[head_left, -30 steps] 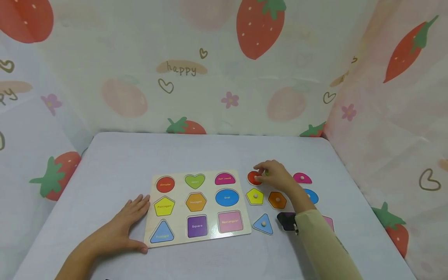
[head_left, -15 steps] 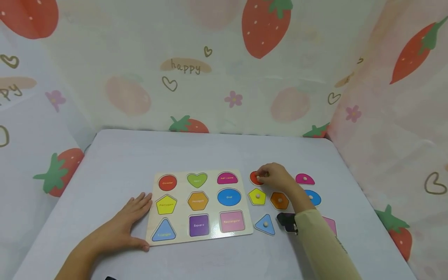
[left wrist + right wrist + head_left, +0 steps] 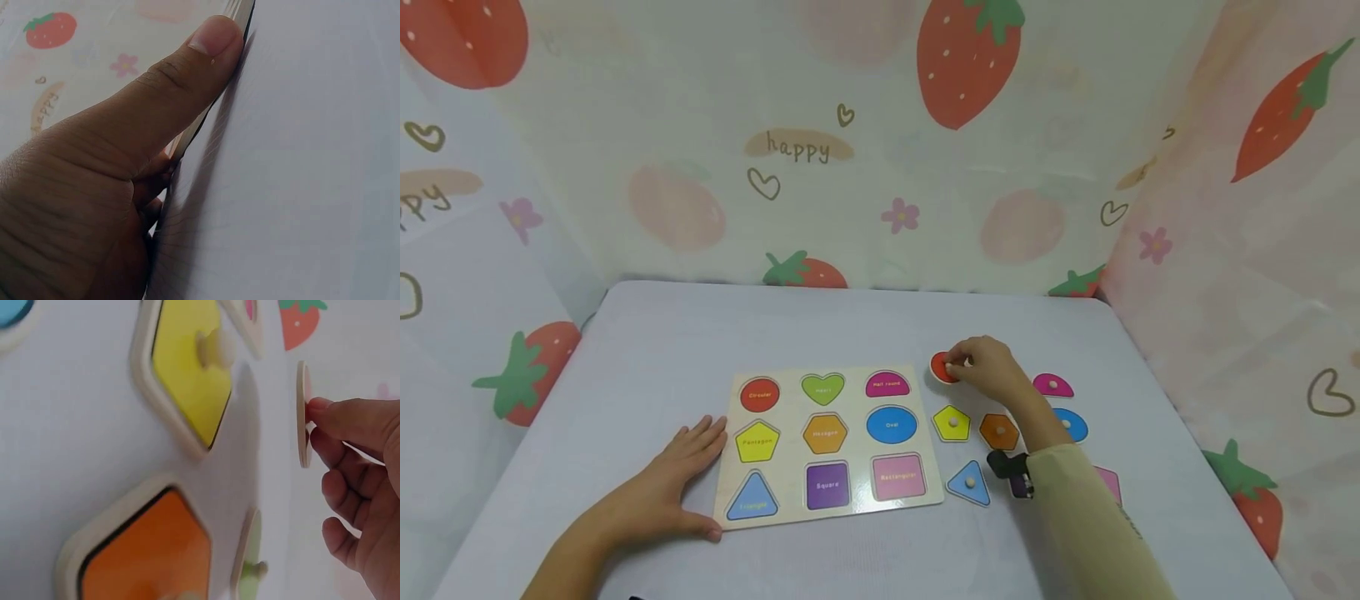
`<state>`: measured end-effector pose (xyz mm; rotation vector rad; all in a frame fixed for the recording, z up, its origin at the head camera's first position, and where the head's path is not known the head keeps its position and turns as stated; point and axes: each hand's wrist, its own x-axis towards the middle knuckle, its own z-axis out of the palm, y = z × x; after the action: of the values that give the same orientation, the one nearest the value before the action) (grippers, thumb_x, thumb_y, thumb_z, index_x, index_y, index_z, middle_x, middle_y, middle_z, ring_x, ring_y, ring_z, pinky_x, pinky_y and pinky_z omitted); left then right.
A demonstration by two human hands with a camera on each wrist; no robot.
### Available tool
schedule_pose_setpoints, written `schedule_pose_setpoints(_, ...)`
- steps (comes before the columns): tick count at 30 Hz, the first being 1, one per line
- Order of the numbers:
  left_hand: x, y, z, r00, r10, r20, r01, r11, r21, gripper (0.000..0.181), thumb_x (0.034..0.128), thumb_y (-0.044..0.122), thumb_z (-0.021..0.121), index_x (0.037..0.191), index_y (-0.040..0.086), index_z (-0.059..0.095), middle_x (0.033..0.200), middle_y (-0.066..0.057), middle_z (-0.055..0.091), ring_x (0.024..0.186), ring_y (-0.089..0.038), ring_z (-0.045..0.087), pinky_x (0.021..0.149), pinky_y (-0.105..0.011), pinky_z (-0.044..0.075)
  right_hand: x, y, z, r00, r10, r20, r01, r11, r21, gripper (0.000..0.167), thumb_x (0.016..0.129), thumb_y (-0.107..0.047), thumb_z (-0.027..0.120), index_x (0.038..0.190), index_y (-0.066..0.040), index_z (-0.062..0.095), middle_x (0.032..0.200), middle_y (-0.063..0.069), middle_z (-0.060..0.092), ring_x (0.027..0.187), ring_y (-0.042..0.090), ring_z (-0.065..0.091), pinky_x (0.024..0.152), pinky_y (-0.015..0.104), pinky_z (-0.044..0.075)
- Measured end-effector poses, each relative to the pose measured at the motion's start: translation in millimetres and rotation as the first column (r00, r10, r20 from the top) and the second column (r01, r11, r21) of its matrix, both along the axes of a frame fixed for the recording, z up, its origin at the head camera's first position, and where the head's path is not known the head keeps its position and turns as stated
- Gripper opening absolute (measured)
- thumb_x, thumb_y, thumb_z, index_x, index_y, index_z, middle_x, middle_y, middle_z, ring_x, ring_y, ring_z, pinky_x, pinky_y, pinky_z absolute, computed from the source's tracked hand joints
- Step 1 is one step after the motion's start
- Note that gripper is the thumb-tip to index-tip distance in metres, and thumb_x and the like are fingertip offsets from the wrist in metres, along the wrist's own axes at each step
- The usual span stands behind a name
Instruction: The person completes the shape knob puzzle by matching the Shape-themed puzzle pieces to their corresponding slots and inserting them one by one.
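Rising, the red disc (image 3: 939, 367) apparently no longer touches the table (image 3: 820, 325).

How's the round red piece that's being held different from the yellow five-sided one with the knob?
The red piece is round; the yellow piece has five sides and corners. The red piece is held up off the table by the right grip; the yellow piece lies flat on it. The red piece looks tilted, unlike the yellow piece. Both are thin with pale edges.
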<state>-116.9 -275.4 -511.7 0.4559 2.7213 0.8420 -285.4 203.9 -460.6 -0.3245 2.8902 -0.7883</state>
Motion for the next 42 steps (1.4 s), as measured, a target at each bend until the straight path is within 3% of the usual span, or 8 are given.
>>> schedule_pose_setpoints(5,0.8,-0.8,-0.7,1.0,-0.001,-0.001,0.001,1.0,-0.007,0.134,0.0552,0.073,0.086,0.162,0.013,0.031,0.172,0.003,0.018,0.16,-0.03,0.004,0.129,-0.051,0.005,0.4,-15,6.6,1.0,0.013,-0.028,-0.013,1.0,-0.013,0.016,0.096,-0.025,0.074,0.109,-0.016,0.077,0.1,0.0,0.069,0.106,0.026,0.056,0.089,0.039,0.057)
schedule_pose_setpoints(12,1.8,-1.2,-3.8,1.0,0.005,-0.002,-0.005,1.0,-0.008,0.135,0.0541,0.073,0.087,0.162,0.013,0.032,0.172,0.003,0.018,0.16,-0.031,0.004,0.126,-0.061,0.011,1.0,-46,13.8,0.996,0.046,-0.075,-0.049,0.998,-0.038,0.017,0.096,-0.024,0.074,0.109,-0.014,0.078,0.102,0.002,0.07,0.107,0.026,0.056,0.086,0.037,0.059)
schedule_pose_setpoints(20,4.1,-3.1,-4.6,1.0,-0.001,-0.015,0.001,1.0,0.006,0.135,0.055,0.074,0.086,0.161,0.011,0.032,0.172,0.0,0.019,0.16,-0.033,0.004,0.126,-0.061,0.01,2.8,-89,21.3,0.991,0.1,-0.093,-0.105,0.993,-0.054,0.018,0.095,-0.025,0.076,0.109,-0.015,0.078,0.1,-0.001,0.07,0.106,0.023,0.057,0.084,0.033,0.06)
schedule_pose_setpoints(29,1.4,-2.4,-2.3,1.0,0.001,-0.008,-0.001,1.0,-0.003,0.134,0.0548,0.074,0.086,0.162,0.016,0.03,0.172,0.005,0.017,0.16,-0.029,0.003,0.125,-0.063,0.014,2.5,-137,27.9,0.981,0.171,-0.091,-0.178,0.981,-0.079,0.02,0.094,-0.024,0.077,0.112,-0.016,0.079,0.101,-0.003,0.072,0.106,0.021,0.058,0.087,0.033,0.058)
schedule_pose_setpoints(36,2.9,-4.1,-3.0,0.999,-0.016,-0.029,0.016,1.0,0.011,0.133,0.0565,0.076,0.084,0.162,0.016,0.03,0.172,0.003,0.017,0.16,-0.03,0.004,0.13,-0.046,0.004,2.4,-173,23.3,0.964,0.255,-0.078,-0.259,0.965,-0.047,0.019,0.097,-0.027,0.073,0.112,-0.017,0.079,0.098,-0.005,0.071,0.103,0.018,0.056,0.087,0.032,0.055)
schedule_pose_setpoints(39,1.8,-4.6,-4.5,0.999,-0.016,-0.03,0.016,1.0,0.002,0.134,0.0561,0.077,0.083,0.162,0.016,0.03,0.172,0.005,0.017,0.16,-0.027,0.004,0.128,-0.031,-0.004,3.8,-188,20.3,0.959,0.276,-0.07,-0.28,0.959,-0.052,0.018,0.097,-0.028,0.072,0.111,-0.018,0.079,0.096,-0.007,0.069,0.1,0.017,0.055,0.083,0.027,0.055)
schedule_pose_setpoints(42,1.4,-4.7,-5.8,1.0,-0.009,-0.021,0.009,1.0,-0.006,0.135,0.0549,0.078,0.083,0.162,0.016,0.03,0.172,0.006,0.016,0.16,-0.026,0.004,0.127,-0.028,-0.005,5.6,-202,15.9,0.956,0.288,-0.058,-0.291,0.955,-0.063,0.017,0.097,-0.028,0.073,0.11,-0.019,0.079,0.095,-0.008,0.067,0.097,0.015,0.055,0.079,0.024,0.053)
